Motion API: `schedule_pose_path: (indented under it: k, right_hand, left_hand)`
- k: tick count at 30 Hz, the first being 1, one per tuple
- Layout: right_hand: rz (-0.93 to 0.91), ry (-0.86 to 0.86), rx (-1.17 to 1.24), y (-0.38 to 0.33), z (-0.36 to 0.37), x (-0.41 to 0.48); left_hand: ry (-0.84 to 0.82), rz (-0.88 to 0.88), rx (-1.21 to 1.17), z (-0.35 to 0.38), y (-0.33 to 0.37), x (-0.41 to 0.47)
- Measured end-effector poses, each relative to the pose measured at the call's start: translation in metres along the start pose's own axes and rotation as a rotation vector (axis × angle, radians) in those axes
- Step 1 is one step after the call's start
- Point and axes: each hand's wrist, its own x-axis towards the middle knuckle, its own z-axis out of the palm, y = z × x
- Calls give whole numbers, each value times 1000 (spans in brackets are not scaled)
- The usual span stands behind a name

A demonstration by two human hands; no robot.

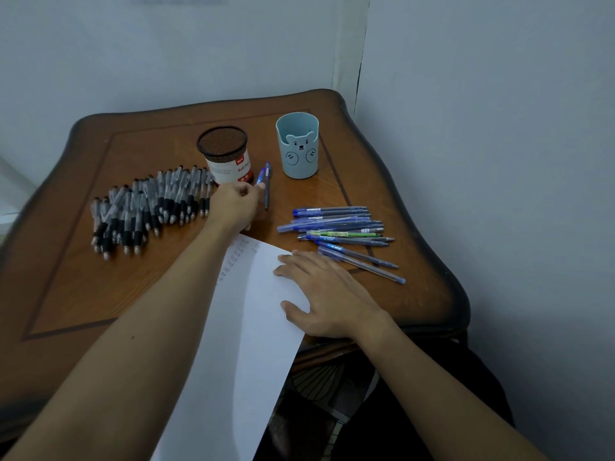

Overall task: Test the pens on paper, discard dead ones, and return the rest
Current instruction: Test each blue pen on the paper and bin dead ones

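Two bare hands are over a brown wooden table (100,294) with a scalloped edge, set in the corner of a pale room. The left hand (236,204) reaches forward past the far end of a white sheet of paper (253,327), fingers curled, and pinches the lower end of a short blue click pen (260,178) just in front of a black mesh pen pot (222,151) with a white and red label. A dark blue pen (267,191) lies on the wood just beside that hand, on its right, pointing away from the person. The right hand (326,294) rests palm down on the paper's right edge, fingers straight and spread, holding nothing.

The sheet runs slantwise and hangs over the near edge of the table; faint scribbled marks (233,257) show near its far end, partly hidden by the left forearm. Left of the mesh pot lies a large heap of clear pens with black grips (149,207), mostly tips toward the person. Right of the pot stands a light blue cup with a bear face (298,148); whether either container holds anything cannot be told. Nearer, beyond the right hand, a loose bundle of blue capped pens (336,224) lies crosswise, with one green pen (342,233) among them.
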Motion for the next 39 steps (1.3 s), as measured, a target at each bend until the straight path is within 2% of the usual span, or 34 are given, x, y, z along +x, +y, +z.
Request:
schedule_pose_path:
  k: [4, 13, 18, 22, 28, 31, 36, 39]
  right_hand:
    - [2, 5, 1, 0, 1, 0]
    - [-3, 15, -10, -1, 1, 0]
    - [-2, 3, -8, 0, 2, 1]
    - [-3, 10, -4, 0, 2, 0]
    - [-1, 13, -5, 0, 2, 0]
    - [-3, 17, -7, 0, 2, 0]
    - [0, 15, -7, 0, 2, 0]
    - [1, 9, -12, 0, 3, 0]
  left_hand:
    - [82, -16, 284, 5, 5, 5]
    - [32, 7, 387, 13, 9, 2]
    - [-10, 134, 342, 16, 9, -2]
    - [33, 325, 376, 17, 0, 1]
    - [-228, 562, 593, 22, 4, -4]
    - [-224, 546, 637, 22, 4, -6]
    - [-73, 485, 545, 18, -3, -7]
    - [-100, 446, 634, 18, -4, -8]
